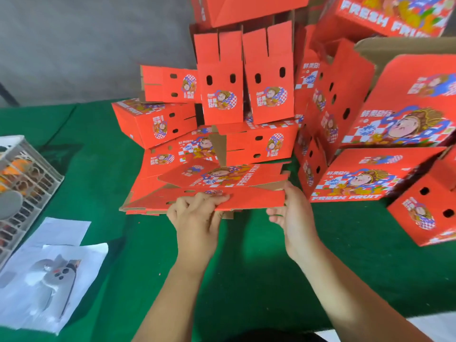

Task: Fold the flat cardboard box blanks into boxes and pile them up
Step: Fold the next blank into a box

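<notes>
A flat red box blank lies at the near edge of a low heap of blanks in the middle of the green table, its near edge raised a little off the cloth. The person's left hand grips that near edge left of centre, fingers curled over the top face and the rest of the hand below it; the right hand holds the blank's right end, thumb side against the cardboard corner and fingers loosely bent beneath, though how firmly it pinches cannot be told. The step in hand appears to be the taking up of one blank from the heap, before any panel has been squared. The next move calls for freeing this single sheet from those under it, then pushing its opposite creases toward each other so that the flat sleeve opens into a tube, after which the slotted flaps can be tucked. Beyond the heap, at the far side, folded boxes stand and lie stacked in an uneven pile; more finished boxes crowd the right side, some tilted. At the near left lie sheets of white paper carrying a grey object, and at the left edge stands a wire basket.
</notes>
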A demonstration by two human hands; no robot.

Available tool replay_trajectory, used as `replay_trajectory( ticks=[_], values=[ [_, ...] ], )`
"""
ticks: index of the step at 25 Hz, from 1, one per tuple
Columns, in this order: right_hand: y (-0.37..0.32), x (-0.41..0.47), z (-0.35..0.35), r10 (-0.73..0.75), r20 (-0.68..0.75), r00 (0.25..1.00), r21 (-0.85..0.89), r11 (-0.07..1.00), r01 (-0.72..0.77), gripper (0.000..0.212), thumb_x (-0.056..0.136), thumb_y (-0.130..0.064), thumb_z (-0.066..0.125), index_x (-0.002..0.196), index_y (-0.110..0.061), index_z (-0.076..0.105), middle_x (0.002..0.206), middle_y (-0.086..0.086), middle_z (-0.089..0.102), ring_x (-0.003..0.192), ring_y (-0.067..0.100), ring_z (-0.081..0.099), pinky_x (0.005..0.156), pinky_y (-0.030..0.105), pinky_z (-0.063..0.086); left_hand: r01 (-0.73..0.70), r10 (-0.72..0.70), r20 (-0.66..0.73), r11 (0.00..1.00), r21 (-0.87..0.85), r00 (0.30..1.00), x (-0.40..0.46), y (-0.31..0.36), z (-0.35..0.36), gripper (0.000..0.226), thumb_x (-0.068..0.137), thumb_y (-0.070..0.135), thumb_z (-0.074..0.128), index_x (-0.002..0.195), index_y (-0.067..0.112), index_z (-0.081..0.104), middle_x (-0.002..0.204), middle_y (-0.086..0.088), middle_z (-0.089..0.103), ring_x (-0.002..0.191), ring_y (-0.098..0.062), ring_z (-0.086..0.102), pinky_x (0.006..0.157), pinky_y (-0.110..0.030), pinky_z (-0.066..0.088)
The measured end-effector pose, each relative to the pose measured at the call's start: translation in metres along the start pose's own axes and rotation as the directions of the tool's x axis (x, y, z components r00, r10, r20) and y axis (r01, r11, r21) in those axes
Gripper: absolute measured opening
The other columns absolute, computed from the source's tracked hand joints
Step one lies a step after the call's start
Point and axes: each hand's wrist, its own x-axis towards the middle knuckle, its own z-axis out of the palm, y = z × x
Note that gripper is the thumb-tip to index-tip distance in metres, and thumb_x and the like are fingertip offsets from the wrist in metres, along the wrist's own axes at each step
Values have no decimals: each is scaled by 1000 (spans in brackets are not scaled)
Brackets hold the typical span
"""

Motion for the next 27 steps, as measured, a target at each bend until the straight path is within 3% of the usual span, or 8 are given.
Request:
replay_trajectory(
  ticks=[3,7,9,12,16,20,22,27],
  values=[
    [-16,-7,-21,-87,-17,996,-19,996,87,42,75,-70,48,91,-38,70,82,-23,72,77,17,72,71,34,53,-41,40,-29,998,-43,999,18,28,-13,13,93,42,64,104,43,72,96,26,62,92,-14,44,80,-32,17],
    [-33,-7,-40,-195,53,979,-91,976,199,45,85,-61,44,119,-37,60,128,-12,62,101,20,71,80,35,53,-90,84,-68,992,-92,994,42,44,-35,18,93,57,59,95,42,68,92,34,60,91,-9,46,79,-32,18],
    [-38,0,-53,-237,97,967,-144,958,249,58,95,-59,48,147,-34,43,149,-11,46,125,24,61,100,44,51,7,-17,-66,989,-145,998,57,42,-48,17,91,57,61,91,40,65,89,26,63,94,-14,50,82,-36,23],
    [-41,21,-73,-240,146,960,-294,916,273,71,104,-40,59,162,-37,18,169,-8,23,153,19,29,126,50,26,161,-165,-7,968,-194,986,85,38,-67,13,92,50,69,94,38,65,85,20,66,98,-21,57,96,-53,40],
    [-56,49,-83,-137,179,974,-397,896,199,87,102,-45,60,162,-46,-3,172,-18,2,158,13,13,126,46,18,193,-194,24,940,-281,981,115,46,-83,11,94,43,71,88,34,69,77,9,71,87,-21,64,94,-59,48],
    [-77,76,-90,-159,83,984,-315,933,177,88,98,-69,47,159,-48,-15,171,-20,-9,159,17,8,122,55,17,209,-183,102,872,-443,978,121,50,-86,5,97,33,71,98,31,75,91,7,79,86,-10,75,80,-32,59],
    [-75,86,-98,-157,41,987,-256,953,162,84,98,-72,43,158,-51,-12,171,-19,-4,159,20,11,121,56,19,248,-243,83,795,-554,966,118,37,-90,8,98,26,69,99,29,77,94,6,80,81,-5,74,71,-18,56],
    [-63,98,-107,-8,137,991,-246,968,42,98,77,-89,41,161,-51,7,170,-18,15,155,18,22,119,54,23,435,-465,135,631,-642,875,105,17,-58,16,103,26,61,94,14,67,71,1,74,58,-9,67,55,-21,54]
  ],
)
